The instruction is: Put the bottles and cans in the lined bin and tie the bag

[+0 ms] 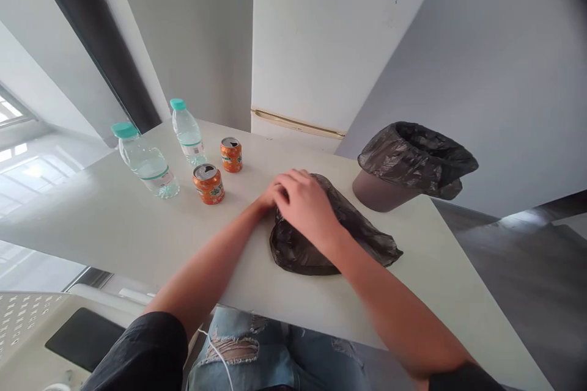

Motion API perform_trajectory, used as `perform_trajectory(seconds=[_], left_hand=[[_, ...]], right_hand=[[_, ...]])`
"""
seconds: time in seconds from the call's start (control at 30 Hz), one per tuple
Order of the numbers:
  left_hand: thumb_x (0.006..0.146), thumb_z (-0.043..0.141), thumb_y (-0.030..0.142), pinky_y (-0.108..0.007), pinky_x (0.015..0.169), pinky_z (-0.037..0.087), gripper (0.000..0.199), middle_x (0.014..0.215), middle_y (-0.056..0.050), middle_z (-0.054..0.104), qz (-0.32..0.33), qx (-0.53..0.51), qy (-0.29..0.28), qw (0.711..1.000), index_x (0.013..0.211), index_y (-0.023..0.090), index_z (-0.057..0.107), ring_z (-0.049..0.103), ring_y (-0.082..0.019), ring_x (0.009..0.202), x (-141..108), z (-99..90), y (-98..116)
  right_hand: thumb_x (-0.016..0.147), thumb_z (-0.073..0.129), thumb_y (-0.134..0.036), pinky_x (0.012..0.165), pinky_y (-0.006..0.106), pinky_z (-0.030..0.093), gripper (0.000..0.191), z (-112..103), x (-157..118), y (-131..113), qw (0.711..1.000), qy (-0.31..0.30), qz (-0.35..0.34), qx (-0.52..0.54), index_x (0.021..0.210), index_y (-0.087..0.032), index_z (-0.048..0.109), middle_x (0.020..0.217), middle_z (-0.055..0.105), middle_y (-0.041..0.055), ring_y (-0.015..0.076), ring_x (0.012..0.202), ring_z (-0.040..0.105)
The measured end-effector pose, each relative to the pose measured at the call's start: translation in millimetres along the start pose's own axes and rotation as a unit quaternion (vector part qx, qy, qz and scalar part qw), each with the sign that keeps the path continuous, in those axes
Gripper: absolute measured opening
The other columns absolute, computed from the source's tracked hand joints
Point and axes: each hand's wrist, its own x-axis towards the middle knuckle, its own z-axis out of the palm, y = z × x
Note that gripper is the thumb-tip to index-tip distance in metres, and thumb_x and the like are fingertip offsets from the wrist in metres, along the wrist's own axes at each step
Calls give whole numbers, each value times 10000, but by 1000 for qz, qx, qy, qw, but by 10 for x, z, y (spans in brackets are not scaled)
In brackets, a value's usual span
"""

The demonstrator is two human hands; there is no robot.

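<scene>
Black bag (298, 253): on worktop (426, 281), near-left of bin (383, 190); right hand (306, 203) over it, overlapping left hand (269, 195); cannot tell whether either is grasping or released.

The location appears to be a home, probably a kitchen or dining corner. Indicators: an apparent white fridge (316, 43) behind a white bench (92, 214); drink bottles (149, 165), cans (209, 184), a black plastic bag (302, 253) and a lined bin (380, 193) on it; plain walls (504, 85); a window (9, 111) at far left.
</scene>
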Motion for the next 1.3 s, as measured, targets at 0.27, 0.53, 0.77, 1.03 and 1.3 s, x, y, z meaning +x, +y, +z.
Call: perform_trajectory(seconds=[0.27,0.53,0.77,1.03,1.3], left_hand=[[1052,470,549,-482,1191,430,483,1337,-108,723,49,215,-73,973,1308,207,696,625,-292,1290,56,-47,-100],[996,604,541,-511,1260,383,525,1501,-148,630,79,246,-156,953,1389,199,670,534,-318,1457,50,-200,-195],[993,679,475,-526,1223,399,316,1415,-130,657,89,134,-62,985,1186,250,788,556,-313,1402,39,-267,-86],[896,632,785,-411,950,485,649,1049,-117,684,38,58,-189,980,1202,247,826,621,-260,988,34,-417,47],[944,749,488,-389,932,504,254,993,-116,758,77,182,-288,937,997,272,871,676,-224,938,41,-340,-29]], right_hand=[[997,571,-282,637,321,409,190,-378,-756,860,918,-389,59,46,862,-213,685,859,721,60,222,750,659],[1048,523,-216,1009,306,536,378,-521,-843,1074,793,-437,-177,387,1391,-244,679,1342,737,65,194,1205,704],[1079,416,-230,1237,499,416,426,-65,-1001,1941,957,-149,-36,247,1406,-332,669,1604,544,8,251,1486,503],[1067,392,-219,862,412,509,370,90,-1107,2094,993,-113,38,25,1072,-210,762,1010,745,79,249,963,669],[1077,477,-372,1012,441,496,318,85,-1086,2127,995,-30,-15,94,947,-208,717,1253,695,116,278,1160,625]])
